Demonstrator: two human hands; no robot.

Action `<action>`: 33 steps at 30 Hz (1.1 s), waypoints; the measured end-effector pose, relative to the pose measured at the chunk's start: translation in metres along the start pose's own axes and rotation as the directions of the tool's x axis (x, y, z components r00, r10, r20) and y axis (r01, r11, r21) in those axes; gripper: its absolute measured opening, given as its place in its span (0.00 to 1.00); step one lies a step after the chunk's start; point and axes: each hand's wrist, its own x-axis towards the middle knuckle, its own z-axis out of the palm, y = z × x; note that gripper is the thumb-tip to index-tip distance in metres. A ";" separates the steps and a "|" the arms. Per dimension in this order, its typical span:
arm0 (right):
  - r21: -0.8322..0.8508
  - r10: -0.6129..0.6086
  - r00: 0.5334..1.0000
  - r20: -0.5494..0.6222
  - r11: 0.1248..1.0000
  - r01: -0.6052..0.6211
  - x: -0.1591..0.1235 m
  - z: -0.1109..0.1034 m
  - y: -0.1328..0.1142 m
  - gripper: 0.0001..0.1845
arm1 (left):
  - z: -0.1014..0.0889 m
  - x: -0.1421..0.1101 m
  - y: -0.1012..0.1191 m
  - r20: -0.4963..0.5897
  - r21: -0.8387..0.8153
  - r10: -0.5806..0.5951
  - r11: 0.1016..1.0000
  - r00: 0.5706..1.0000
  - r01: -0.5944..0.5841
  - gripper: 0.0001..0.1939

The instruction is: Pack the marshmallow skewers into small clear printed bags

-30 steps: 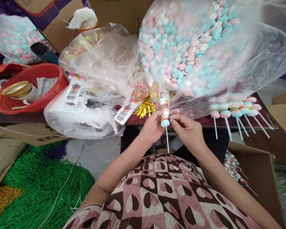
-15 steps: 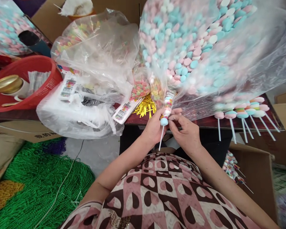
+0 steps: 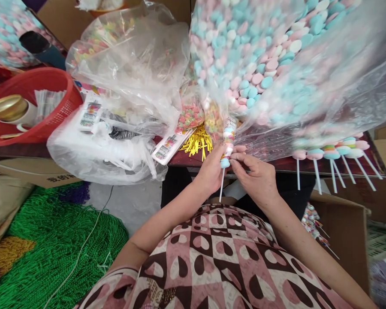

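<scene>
My left hand (image 3: 212, 171) is closed around a marshmallow lollipop (image 3: 225, 163), a stack of pastel sweets on a white stick that points down toward me. A clear printed wrapper (image 3: 230, 124) covers the upper part of the stack, while the blue marshmallow at the bottom shows near its lower end. From the right, my right hand (image 3: 257, 174) pinches at the wrapper's lower edge, thumb and forefinger together beside the blue piece. Just left of my hands lie gold twist ties (image 3: 197, 141) and a stack of printed wrappers (image 3: 171, 146).
Bare marshmallow lollipops (image 3: 331, 152) lie along the table's right edge, sticks overhanging. Behind my hands spreads a big bag of marshmallows (image 3: 254, 86). Leftward are a plastic bag (image 3: 128, 73) of gummy rings and a red basket (image 3: 61, 107). Below right stands a cardboard box (image 3: 344, 231) containing wrapped lollipops.
The view has shifted slightly. Both hands keep their hold on the lollipop and wrapper, and the lollipop stands a little more upright in the picture.
</scene>
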 end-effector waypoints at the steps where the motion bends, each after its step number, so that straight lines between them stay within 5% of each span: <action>1: -0.006 0.003 1.000 -0.002 1.000 -0.003 0.000 0.000 0.000 0.09 | 0.000 0.000 -0.001 0.000 0.010 0.010 1.000 1.000 -0.010 0.07; 15: -0.164 -0.045 0.988 -0.147 0.986 0.020 -0.001 0.012 0.004 0.06 | 0.001 0.002 -0.006 -0.033 -0.014 0.075 0.997 0.997 -0.075 0.07; 21: -0.167 0.030 0.979 -0.203 0.984 -0.064 0.012 0.002 0.007 0.05 | -0.002 -0.012 0.006 0.053 0.021 -0.053 0.998 0.997 0.052 0.12; 33: -0.023 0.045 0.999 -0.015 0.999 -0.046 0.011 -0.005 0.007 0.04 | -0.006 -0.021 0.004 -0.055 0.263 -0.099 0.958 0.994 0.110 0.20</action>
